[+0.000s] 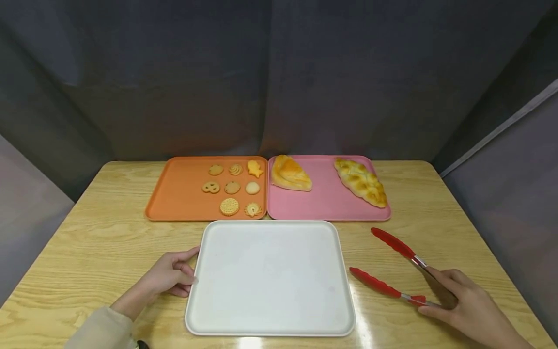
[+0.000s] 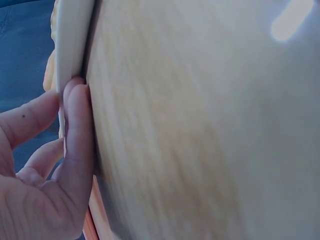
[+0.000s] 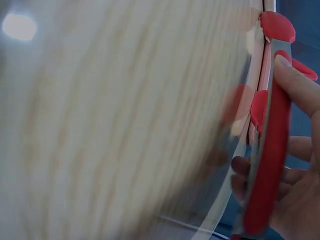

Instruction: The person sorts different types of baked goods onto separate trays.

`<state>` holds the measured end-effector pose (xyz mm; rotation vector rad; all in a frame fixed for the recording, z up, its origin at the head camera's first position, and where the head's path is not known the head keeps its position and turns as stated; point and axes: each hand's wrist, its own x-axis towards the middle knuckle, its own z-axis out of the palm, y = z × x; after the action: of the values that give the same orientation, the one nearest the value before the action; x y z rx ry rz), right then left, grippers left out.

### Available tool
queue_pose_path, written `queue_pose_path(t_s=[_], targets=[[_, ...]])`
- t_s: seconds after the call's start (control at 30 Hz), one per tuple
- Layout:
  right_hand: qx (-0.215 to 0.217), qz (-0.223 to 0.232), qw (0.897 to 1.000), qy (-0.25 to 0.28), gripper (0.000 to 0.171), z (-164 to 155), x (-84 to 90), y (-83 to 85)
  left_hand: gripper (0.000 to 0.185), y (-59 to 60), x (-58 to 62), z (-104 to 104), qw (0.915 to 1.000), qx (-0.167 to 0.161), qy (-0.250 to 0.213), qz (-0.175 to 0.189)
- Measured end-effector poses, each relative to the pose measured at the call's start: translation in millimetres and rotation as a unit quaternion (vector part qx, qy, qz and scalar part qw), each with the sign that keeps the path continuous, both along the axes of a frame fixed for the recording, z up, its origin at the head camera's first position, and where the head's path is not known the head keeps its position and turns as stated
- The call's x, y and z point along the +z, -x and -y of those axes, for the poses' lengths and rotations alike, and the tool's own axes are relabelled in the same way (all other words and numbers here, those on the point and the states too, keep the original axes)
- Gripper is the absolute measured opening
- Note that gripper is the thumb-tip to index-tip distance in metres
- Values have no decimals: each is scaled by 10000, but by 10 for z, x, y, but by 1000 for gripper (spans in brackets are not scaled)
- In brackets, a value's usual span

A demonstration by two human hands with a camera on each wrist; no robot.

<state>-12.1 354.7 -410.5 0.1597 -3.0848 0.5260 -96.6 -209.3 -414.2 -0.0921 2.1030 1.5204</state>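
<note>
A white tray (image 1: pixel 270 278) lies at the near middle of the table. My left hand (image 1: pixel 172 274) is at its left edge; in the left wrist view the fingers (image 2: pixel 77 120) pinch the rim (image 2: pixel 75 40). My right hand (image 1: pixel 466 303) grips a pair of red-tipped tongs (image 1: pixel 392 242), their arms spread apart and nothing between them. In the right wrist view the thumb lies along the red handle (image 3: pixel 272 165) of these tongs. The tong tips point toward the trays, to the right of the white one.
Behind the white tray, an orange tray (image 1: pixel 174 194) bears several cookies (image 1: pixel 229 206). Beside it, a pink tray (image 1: pixel 305 206) holds a triangular pastry (image 1: pixel 291 173) and a long braided bread (image 1: pixel 361 182). A dark curtain (image 1: pixel 261 77) hangs behind the wooden table (image 1: pixel 100 232).
</note>
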Motion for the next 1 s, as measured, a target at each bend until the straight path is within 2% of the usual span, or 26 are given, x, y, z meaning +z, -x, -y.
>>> queue_pose_path(t_s=[0.1, 0.3, 0.53, 0.63, 0.7, 0.73, 0.83, 1.0], targets=[[40, 335, 9993, -159, 92, -16, -8, 23, 77, -5, -1, 2, 10000, 3, -6, -3], [161, 525, 9980, -304, 93, -50, 1, 64, 77, -2, -13, -11, 10000, -30, 20, -84], [703, -203, 9971, -189, 79, -3, 151, 146, 70, -21, 22, -62, 9987, -161, 272, -388], [881, -404, 9952, 152, 77, 88, 218, 197, 58, -27, 94, -64, 9929, -348, 581, -973], [997, -584, 9927, 357, 78, 154, 249, 232, 51, -29, 163, -64, 9824, -433, 954, -1545], [1042, -635, 9915, 444, 80, 185, 263, 251, 50, -31, 197, -62, 9740, -458, 1178, -1879], [1081, -824, 9892, 544, 86, 255, 300, 324, 60, -34, 298, -66, 9421, -500, 1876, -2733], [855, -1380, 9867, 40, 94, 276, 337, 490, 85, -18, 450, -68, 8890, -395, 2777, -3620]])
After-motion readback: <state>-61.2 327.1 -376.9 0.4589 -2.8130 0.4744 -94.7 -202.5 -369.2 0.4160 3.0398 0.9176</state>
